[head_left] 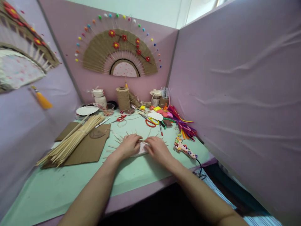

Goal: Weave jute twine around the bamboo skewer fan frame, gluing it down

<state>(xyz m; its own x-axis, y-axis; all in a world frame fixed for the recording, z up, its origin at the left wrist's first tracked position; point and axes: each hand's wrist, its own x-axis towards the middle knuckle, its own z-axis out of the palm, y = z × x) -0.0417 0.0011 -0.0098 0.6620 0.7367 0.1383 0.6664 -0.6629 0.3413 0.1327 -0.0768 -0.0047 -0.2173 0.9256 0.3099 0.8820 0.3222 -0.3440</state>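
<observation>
On the table in front of me lies a small half-round fan piece, pale with thin sticks spreading out from its curved edge. My left hand rests over its left part, fingers curled down onto the curved edge. From the right, my right hand has its thumb and fingers pinched together at the same edge, close to the left fingertips. Whatever is between the right fingertips is too small to make out. A pale strand trails beside the left hand. Both hands partly cover the fan piece.
Left, a bundle of sticks lies on cardboard. Scissors, a twine spool and colourful pipe cleaners sit behind. A glue gun with a cord lies right. A large fan hangs on the back panel.
</observation>
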